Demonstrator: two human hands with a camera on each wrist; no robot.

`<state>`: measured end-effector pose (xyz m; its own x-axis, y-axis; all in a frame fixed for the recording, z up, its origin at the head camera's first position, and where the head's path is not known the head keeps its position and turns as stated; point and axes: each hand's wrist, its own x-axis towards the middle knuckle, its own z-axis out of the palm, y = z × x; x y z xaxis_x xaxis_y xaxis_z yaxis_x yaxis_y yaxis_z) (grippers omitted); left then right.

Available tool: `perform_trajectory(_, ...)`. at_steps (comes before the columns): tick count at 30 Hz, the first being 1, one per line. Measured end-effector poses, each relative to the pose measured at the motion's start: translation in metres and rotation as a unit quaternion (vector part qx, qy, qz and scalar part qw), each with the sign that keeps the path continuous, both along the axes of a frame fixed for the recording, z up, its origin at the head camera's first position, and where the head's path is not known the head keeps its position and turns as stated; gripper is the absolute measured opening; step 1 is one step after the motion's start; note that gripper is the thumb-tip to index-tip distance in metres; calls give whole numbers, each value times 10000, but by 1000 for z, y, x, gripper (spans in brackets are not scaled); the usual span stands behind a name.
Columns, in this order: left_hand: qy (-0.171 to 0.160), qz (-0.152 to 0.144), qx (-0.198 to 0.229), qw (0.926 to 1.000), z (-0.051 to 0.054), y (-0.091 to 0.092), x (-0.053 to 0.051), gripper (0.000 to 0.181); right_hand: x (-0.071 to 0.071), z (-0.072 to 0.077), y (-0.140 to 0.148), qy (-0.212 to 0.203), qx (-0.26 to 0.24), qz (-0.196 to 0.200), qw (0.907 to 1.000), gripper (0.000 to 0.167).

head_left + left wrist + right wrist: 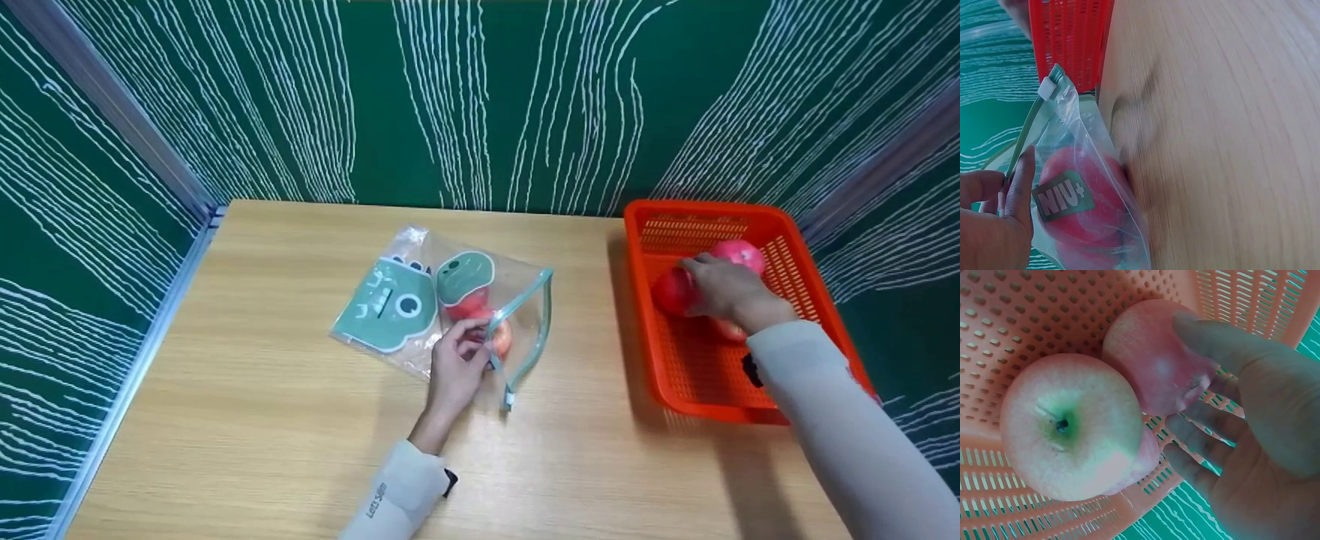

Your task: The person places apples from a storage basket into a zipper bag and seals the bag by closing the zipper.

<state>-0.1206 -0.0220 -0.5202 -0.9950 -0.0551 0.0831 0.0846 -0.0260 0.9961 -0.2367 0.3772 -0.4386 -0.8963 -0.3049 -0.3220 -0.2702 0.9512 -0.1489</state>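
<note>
A clear zip bag with green monster prints (397,306) lies on the table with red fruit inside. The left hand (456,366) pinches the green zip edge of its mouth; in the left wrist view the zip edge (1028,125) runs between thumb and fingers beside the bagged red fruit (1081,191). Inside the orange basket (654,360), the right hand (724,289) has its thumb and fingers around a red apple (675,291). The right wrist view shows that apple (1154,354) between thumb and fingers of the right hand (1252,410), beside a yellowish-red apple (1069,427).
The basket stands on the right of the wooden table (262,420), with a pink-red apple (739,255) at its back and another partly under the right hand. Green panels with white lines (510,105) stand behind the table and at both sides.
</note>
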Motion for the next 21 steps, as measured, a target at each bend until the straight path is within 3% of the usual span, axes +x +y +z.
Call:
perform_trajectory(5,152,46,-40,9999,-1,1,-1,29,-4,-5,0,37,56,-31,10000,88)
perform_trajectory(21,11,13,33,10000,1,0,0,32,-7,-12,-1,-168,-60,-229,9996,98)
